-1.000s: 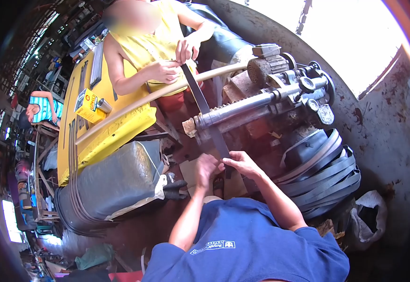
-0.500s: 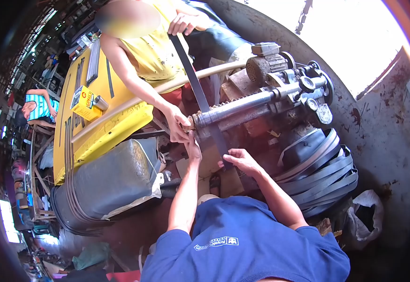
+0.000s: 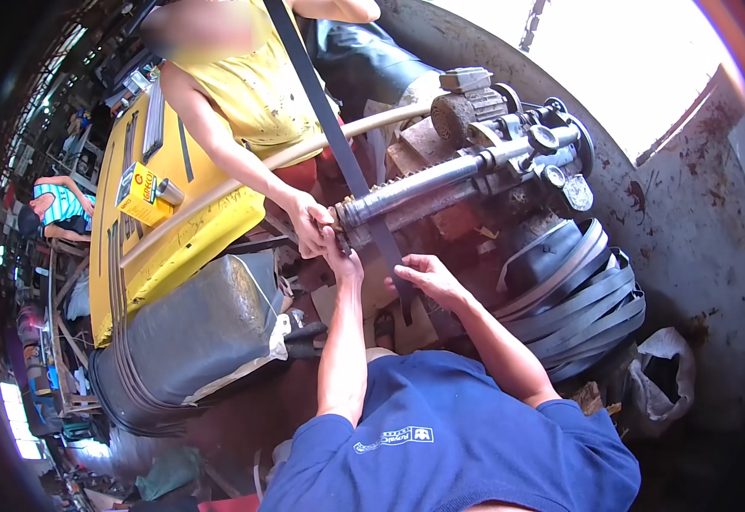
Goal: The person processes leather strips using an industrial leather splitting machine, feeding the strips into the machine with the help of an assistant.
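A long black strip (image 3: 344,154) runs down across the machine's metal roller (image 3: 415,189) and hangs below it. My right hand (image 3: 428,277) has its thumb and fingers around the strip's lower part, just under the roller. At the roller's left end, my left hand (image 3: 341,258) is closed beside a co-worker's hand (image 3: 308,224), touching it; what my fingers hold there is hidden. The co-worker, in a yellow sleeveless top (image 3: 257,94), has the other arm raised at the top edge, with that hand out of view.
The machine's motor (image 3: 466,111) stands beyond the roller. Coiled black strips (image 3: 573,316) lie at right. On the left are a yellow sheet-covered surface (image 3: 202,256), a yellow box (image 3: 145,194) and a large black roll (image 3: 202,320). Another person (image 3: 61,205) is at far left.
The co-worker's raised hand has left the view at the top, with the strip stretching up past the edge. The strip's lower end now shows below my right hand. The view has shifted slightly.
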{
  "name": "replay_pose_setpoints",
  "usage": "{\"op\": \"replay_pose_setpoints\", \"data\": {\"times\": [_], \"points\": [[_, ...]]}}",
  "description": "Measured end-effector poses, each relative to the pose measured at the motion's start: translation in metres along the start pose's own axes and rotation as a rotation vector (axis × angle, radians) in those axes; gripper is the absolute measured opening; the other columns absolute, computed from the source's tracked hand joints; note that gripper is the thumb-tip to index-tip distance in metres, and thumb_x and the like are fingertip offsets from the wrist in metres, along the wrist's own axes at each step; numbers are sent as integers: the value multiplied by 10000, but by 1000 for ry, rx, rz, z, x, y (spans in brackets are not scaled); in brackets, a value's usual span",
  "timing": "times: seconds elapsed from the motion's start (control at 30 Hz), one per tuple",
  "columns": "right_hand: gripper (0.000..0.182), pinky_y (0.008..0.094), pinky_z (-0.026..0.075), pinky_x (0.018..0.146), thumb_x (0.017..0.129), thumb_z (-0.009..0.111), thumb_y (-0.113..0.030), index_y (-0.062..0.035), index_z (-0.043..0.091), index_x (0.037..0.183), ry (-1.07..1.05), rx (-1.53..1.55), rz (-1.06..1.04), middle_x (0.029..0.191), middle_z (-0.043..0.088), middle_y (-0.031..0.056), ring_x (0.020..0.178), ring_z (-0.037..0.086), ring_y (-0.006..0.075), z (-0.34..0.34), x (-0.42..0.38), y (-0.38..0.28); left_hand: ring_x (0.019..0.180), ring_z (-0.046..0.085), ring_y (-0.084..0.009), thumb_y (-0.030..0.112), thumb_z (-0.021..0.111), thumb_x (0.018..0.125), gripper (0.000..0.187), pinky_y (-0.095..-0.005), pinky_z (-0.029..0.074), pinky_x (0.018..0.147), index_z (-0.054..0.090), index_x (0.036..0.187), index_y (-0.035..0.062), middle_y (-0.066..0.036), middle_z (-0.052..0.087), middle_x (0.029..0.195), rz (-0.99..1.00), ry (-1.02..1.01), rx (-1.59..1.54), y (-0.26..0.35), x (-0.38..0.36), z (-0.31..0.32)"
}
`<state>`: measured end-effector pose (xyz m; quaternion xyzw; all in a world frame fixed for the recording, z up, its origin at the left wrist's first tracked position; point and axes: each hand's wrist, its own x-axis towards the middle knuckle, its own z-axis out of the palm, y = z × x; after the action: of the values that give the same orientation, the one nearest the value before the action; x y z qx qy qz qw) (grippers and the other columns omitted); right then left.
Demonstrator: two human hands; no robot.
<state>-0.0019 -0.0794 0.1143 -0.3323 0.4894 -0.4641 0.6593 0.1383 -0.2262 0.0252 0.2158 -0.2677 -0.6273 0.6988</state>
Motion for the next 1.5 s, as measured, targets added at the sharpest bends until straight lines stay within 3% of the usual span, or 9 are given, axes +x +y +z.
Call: {"op": "replay_pose_setpoints", "data": {"times": [0.23, 0.47, 0.63, 0.9, 1.0, 1.13, 1.23, 1.37, 1.5], "points": [[297, 314, 506, 870, 926, 601, -237, 9, 581, 1091, -21, 27, 0, 987, 677, 109, 911, 660, 166, 3, -2, -2, 1210, 447, -161, 459, 604, 880, 594, -358, 255, 1092, 436, 1323, 101, -14, 486, 1297, 103, 6, 42, 3, 2, 10], [299, 302, 501, 864, 925, 604, -248, 3, 588, 1087, -31, -5, -9, 990, 678, 103, 923, 657, 161, 1, 0, -1, 1186, 469, -166, 435, 604, 889, 585, -355, 291, 1069, 434, 1323, 81, -27, 498, 1286, 42, 39, 56, 18, -11, 28], [299, 265, 496, 800, 928, 598, -252, 16, 612, 1060, -44, 8, -42, 945, 686, 75, 867, 643, 119, -1, 2, 6, 1110, 534, -162, 402, 605, 903, 550, -343, 374, 1015, 469, 1290, 36, -46, 539, 1237, 49, 69, 86, 23, -14, 34], [284, 209, 455, 681, 923, 606, -279, -10, 627, 1012, -63, -104, 19, 920, 697, 61, 826, 646, 104, -12, 0, 25, 1193, 460, -150, 416, 600, 904, 605, -357, 320, 1051, 408, 1341, 43, -34, 478, 1306, 42, 68, 99, 9, -5, 12], [289, 237, 483, 723, 925, 603, -277, 0, 623, 1003, -104, -123, 69, 921, 697, 81, 843, 660, 134, -13, -9, 23, 1207, 437, -145, 419, 607, 898, 629, -369, 286, 1069, 381, 1356, 52, -28, 461, 1315, 103, 80, 96, 13, -6, 22], [289, 211, 411, 699, 911, 608, -338, -53, 644, 951, -157, -139, 153, 927, 708, 26, 835, 622, 69, -10, -24, 21, 1202, 438, -138, 417, 615, 894, 646, -353, 282, 1066, 361, 1370, 62, -21, 467, 1307, 23, 148, 121, -2, -1, -1], [293, 298, 497, 853, 935, 587, -246, 35, 634, 1000, -159, -183, 187, 926, 696, 93, 877, 658, 149, -11, -29, 32, 1188, 446, -134, 399, 613, 899, 619, -342, 287, 1060, 376, 1363, 64, -21, 478, 1292, 41, 67, 91, 1, -1, -3], [275, 256, 456, 801, 932, 591, -289, -36, 645, 1026, -249, -215, 212, 955, 702, 37, 883, 635, 110, -17, -34, 62, 1134, 490, -135, 430, 599, 899, 541, -346, 323, 1033, 455, 1277, 71, -14, 522, 1222, 43, 89, 91, 5, -6, 11], [269, 284, 474, 858, 937, 586, -259, -14, 633, 1037, -233, -148, 234, 977, 695, 76, 927, 643, 142, -19, -38, 73, 1123, 498, -131, 428, 612, 891, 535, -340, 319, 1030, 475, 1262, 67, -7, 540, 1197, 35, 79, 82, 8, -8, 12]]}}
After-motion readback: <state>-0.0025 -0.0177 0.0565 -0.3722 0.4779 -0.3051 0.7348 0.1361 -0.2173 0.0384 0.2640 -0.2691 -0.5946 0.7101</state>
